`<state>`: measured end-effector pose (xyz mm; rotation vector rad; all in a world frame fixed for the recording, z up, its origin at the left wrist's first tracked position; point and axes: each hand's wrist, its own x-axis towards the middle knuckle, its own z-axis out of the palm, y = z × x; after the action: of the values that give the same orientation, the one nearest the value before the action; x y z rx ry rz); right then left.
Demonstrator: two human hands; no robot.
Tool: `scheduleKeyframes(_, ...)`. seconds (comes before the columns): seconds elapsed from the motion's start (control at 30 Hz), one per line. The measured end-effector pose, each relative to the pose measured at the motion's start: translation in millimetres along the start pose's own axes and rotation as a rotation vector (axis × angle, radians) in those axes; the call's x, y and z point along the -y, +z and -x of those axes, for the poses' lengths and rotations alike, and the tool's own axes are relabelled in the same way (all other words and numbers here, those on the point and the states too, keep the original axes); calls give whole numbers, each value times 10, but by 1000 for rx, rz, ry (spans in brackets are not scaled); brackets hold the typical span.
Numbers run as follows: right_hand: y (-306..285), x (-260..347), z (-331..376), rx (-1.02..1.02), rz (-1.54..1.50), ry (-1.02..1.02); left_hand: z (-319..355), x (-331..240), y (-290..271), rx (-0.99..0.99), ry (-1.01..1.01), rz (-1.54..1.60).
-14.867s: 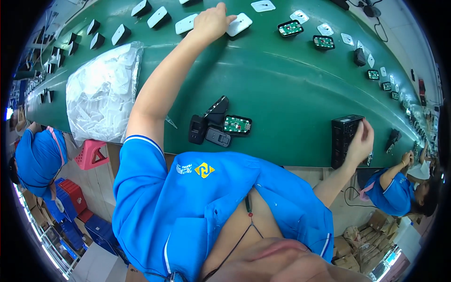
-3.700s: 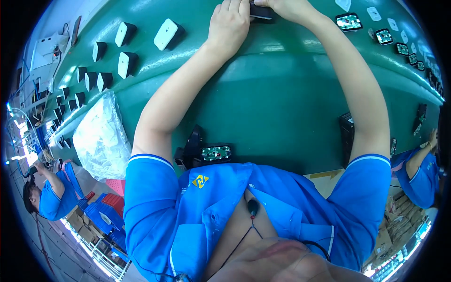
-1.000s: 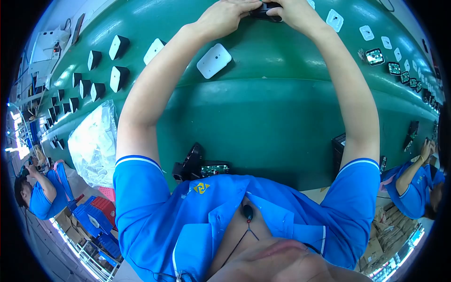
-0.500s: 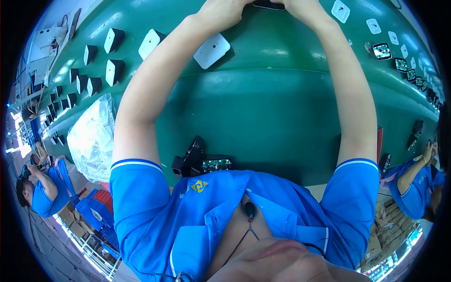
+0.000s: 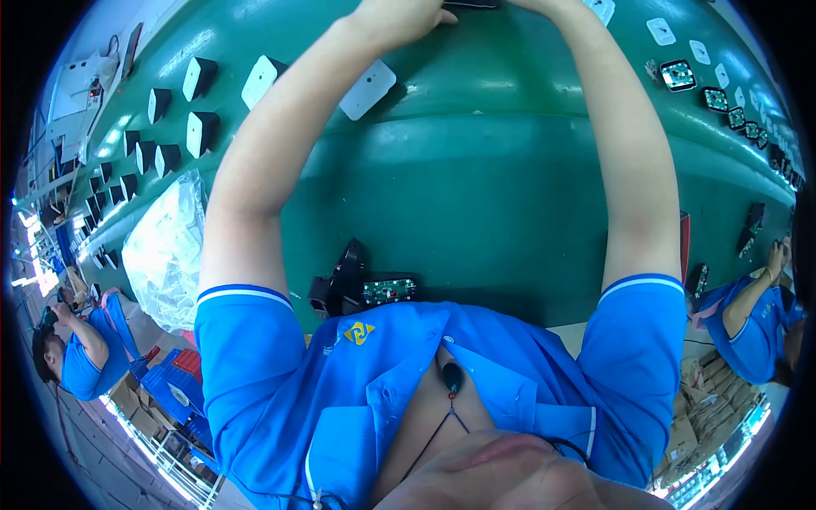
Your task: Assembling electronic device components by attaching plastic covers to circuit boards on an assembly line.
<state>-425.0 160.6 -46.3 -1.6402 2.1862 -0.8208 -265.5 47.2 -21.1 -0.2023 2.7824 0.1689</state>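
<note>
At the top edge of the head view my left hand [image 5: 406,19] reaches forward and is partly cut off; one fingertip shows, bent inward. My right hand [image 5: 544,5] is cut off further, and its fingers are out of sight. Between the two hands is the near edge of a dark, flat-edged object [image 5: 473,3], most of it beyond the picture. Both hands are right beside it, but their grip on it is hidden. By my left forearm lies a white square-faced housing [image 5: 371,90], with another white-faced housing [image 5: 262,82] left of it.
Black housings with white faces [image 5: 201,134] stand in several rows at left, near a clear plastic bag [image 5: 166,255]. Close to my chest lie a black bracket-like part [image 5: 342,280] and a green circuit board [image 5: 389,291]. White plates [image 5: 660,32] and circuit boards [image 5: 678,75] line the right. Co-workers sit at both sides.
My hands and the dark object have shifted slightly up and left, nearly out of the picture. A left fingertip now shows below the object. The whole table view has shifted a little.
</note>
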Motion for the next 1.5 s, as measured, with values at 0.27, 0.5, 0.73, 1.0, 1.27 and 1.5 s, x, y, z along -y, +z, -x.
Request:
scheduleKeyframes(0.27, -126, 140, -155, -55, -102, 123, -383, 506, 286, -539, 128, 380)
scheduleKeyframes(0.5, -783, -28, 375, -92, 441, 615, 383, 818, -256, 138, -133, 932)
scheduleKeyframes(0.73, -1227, -93, 1028, -308, 331, 439, 699, 1201, -234, 281, -279, 847)
scheduleKeyframes(1.0, -1369, -556, 1781, -131, 620, 113, 678, 1118, -506, -68, -531, 174)
scheduleKeyframes(1.27, -1046, -751, 1974, -269, 864, 186, -326, -192, -330, -429, -210, 154)
scheduleKeyframes(1.5, -1227, -917, 1952, -356, 780, 147, -816, -746, -14, -579, -379, 69)
